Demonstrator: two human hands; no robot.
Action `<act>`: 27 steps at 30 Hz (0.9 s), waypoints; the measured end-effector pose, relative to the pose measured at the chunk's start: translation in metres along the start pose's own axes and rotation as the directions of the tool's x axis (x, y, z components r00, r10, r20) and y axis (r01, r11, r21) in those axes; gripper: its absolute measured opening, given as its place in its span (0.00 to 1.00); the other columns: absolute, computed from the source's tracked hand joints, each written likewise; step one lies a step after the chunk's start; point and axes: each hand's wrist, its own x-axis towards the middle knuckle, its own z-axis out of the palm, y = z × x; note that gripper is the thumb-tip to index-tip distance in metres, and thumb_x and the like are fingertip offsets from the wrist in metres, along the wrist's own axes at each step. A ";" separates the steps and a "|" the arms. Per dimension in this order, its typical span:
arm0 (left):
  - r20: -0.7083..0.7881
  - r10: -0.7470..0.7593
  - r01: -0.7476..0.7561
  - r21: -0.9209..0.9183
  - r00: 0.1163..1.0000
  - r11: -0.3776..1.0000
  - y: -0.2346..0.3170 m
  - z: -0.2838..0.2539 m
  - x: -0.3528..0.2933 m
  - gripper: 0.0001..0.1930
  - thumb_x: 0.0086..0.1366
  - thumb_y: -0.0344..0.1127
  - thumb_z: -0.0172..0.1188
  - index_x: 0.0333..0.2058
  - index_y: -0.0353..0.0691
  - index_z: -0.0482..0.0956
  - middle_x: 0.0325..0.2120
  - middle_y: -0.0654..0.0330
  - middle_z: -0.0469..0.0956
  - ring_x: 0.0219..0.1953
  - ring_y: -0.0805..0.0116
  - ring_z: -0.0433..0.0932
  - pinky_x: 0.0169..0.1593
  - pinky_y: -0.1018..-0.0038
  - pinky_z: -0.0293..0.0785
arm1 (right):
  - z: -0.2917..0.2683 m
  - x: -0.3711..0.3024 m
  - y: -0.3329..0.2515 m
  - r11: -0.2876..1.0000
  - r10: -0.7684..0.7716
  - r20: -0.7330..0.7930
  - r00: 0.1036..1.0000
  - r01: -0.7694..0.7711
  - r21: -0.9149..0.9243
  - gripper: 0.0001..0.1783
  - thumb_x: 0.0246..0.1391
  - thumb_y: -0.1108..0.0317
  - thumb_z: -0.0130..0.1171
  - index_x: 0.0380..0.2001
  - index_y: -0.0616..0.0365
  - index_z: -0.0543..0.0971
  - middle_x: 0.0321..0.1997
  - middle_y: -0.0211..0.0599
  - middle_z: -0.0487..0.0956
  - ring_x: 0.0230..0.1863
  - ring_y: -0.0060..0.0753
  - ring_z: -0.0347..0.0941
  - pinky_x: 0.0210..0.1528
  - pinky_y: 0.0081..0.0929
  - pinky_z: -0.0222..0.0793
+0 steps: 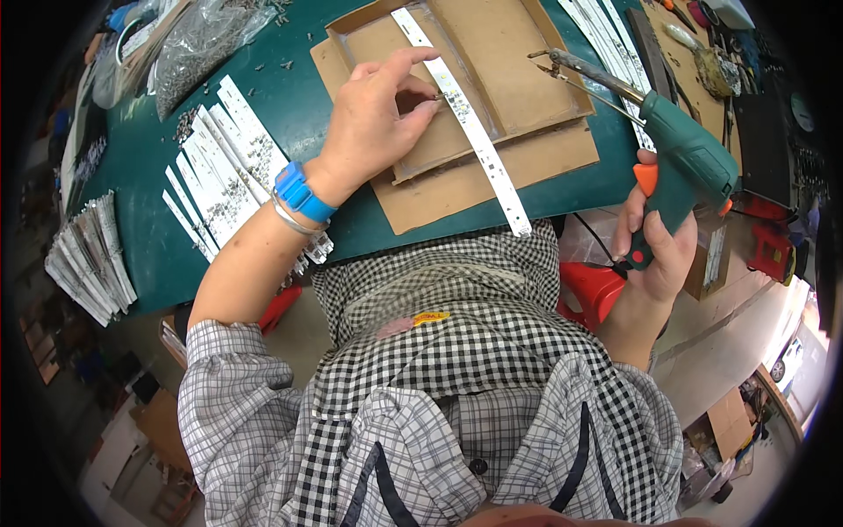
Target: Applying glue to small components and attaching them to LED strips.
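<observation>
Head view: left hand [373, 119] lies on a long white strip [465, 119] w/ small parts on it, thumb and forefinger pinched shut on the strip's edge approx. mid-length. Strip runs diagonally across a cardboard tray [492, 44] and its lower end sticks out past the cardboard sheet [527, 158] underneath, onto the green table [158, 193] near the front edge. Right hand [654, 250] is off the table, past its front edge, fingers wrapped tight round the handle of a green soldering gun [689, 162]; metal tip points left, over the tray's right rim, well apart from the strip. Bare tray btwn tip and strip. Left of the wrist a pile of white strips [224, 167] lies close; blue watch [301, 193] just beside it. More strips [606, 31] at top right, bag of small parts [198, 44] top left.
</observation>
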 end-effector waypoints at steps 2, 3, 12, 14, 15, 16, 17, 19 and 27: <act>0.017 -0.059 0.060 -0.066 0.998 0.996 0.001 -0.001 0.001 0.25 0.53 0.27 0.69 0.51 0.47 0.75 0.30 0.64 0.85 0.35 0.62 0.81 0.52 0.67 0.71 | -0.004 -0.003 -0.002 0.999 -0.022 -0.006 1.000 0.023 0.032 0.42 0.56 0.63 0.66 0.64 0.78 0.57 0.29 0.37 0.70 0.18 0.25 0.71 0.19 0.18 0.68; 0.016 -0.028 0.028 -0.002 0.999 1.000 0.003 -0.006 0.000 0.25 0.53 0.27 0.69 0.51 0.47 0.76 0.31 0.64 0.85 0.36 0.62 0.81 0.52 0.66 0.71 | -0.006 -0.006 -0.005 0.997 -0.045 -0.009 0.999 0.046 0.056 0.41 0.55 0.65 0.66 0.63 0.78 0.58 0.30 0.38 0.72 0.19 0.26 0.72 0.19 0.19 0.70; 0.459 0.488 -0.550 0.003 0.743 0.835 0.091 -0.020 -0.004 0.22 0.51 0.32 0.65 0.48 0.43 0.81 0.50 0.61 0.80 0.52 0.55 0.74 0.53 0.61 0.70 | -0.025 -0.012 -0.009 0.797 -0.544 -0.348 0.764 0.341 -0.498 0.37 0.49 0.86 0.63 0.63 0.71 0.63 0.35 0.34 0.72 0.32 0.23 0.71 0.30 0.19 0.72; 0.504 0.536 -0.607 -0.027 0.678 0.794 0.098 -0.007 -0.005 0.20 0.54 0.33 0.61 0.48 0.41 0.81 0.49 0.62 0.79 0.51 0.59 0.73 0.55 0.62 0.69 | -0.047 -0.004 0.006 0.661 -0.651 -0.317 0.690 0.309 -0.684 0.29 0.48 0.87 0.65 0.55 0.67 0.72 0.36 0.30 0.76 0.36 0.18 0.72 0.37 0.19 0.71; 0.521 0.551 -0.629 -0.035 0.652 0.777 0.098 -0.001 -0.003 0.19 0.55 0.33 0.60 0.47 0.40 0.81 0.48 0.63 0.80 0.50 0.60 0.73 0.55 0.62 0.68 | -0.060 -0.002 0.013 0.632 -0.653 -0.316 0.688 0.266 -0.728 0.29 0.48 0.85 0.67 0.54 0.66 0.72 0.36 0.29 0.76 0.35 0.17 0.72 0.38 0.19 0.71; 0.543 0.551 -0.642 -0.029 0.633 0.766 0.096 0.002 -0.004 0.19 0.55 0.33 0.59 0.47 0.40 0.82 0.46 0.63 0.80 0.50 0.61 0.73 0.56 0.62 0.68 | -0.066 0.001 0.016 0.610 -0.648 -0.311 0.695 0.229 -0.758 0.28 0.48 0.82 0.69 0.54 0.66 0.73 0.36 0.29 0.77 0.35 0.16 0.72 0.39 0.20 0.71; 0.563 0.549 -0.654 -0.021 0.618 0.757 0.095 0.003 -0.004 0.18 0.55 0.34 0.59 0.46 0.39 0.82 0.45 0.63 0.80 0.49 0.62 0.73 0.56 0.63 0.67 | -0.071 0.002 0.017 0.586 -0.616 -0.321 0.720 0.147 -0.797 0.30 0.47 0.80 0.70 0.54 0.65 0.72 0.36 0.31 0.78 0.34 0.19 0.74 0.40 0.21 0.72; 0.546 0.569 -0.679 0.001 0.615 0.734 0.101 0.000 -0.005 0.18 0.55 0.34 0.59 0.46 0.39 0.82 0.42 0.64 0.80 0.48 0.63 0.73 0.57 0.63 0.67 | -0.075 0.008 0.016 0.521 -0.542 -0.342 0.768 -0.012 -0.853 0.33 0.45 0.75 0.74 0.55 0.65 0.72 0.37 0.35 0.80 0.34 0.25 0.77 0.41 0.24 0.73; 0.588 0.446 -0.646 0.179 0.675 0.742 0.114 -0.073 -0.036 0.15 0.53 0.35 0.60 0.40 0.40 0.85 0.34 0.65 0.76 0.41 0.67 0.72 0.57 0.59 0.68 | -0.067 0.023 0.023 0.184 -0.532 -0.189 0.825 -0.106 -0.977 0.38 0.41 0.63 0.79 0.54 0.62 0.72 0.35 0.37 0.81 0.35 0.33 0.79 0.42 0.30 0.75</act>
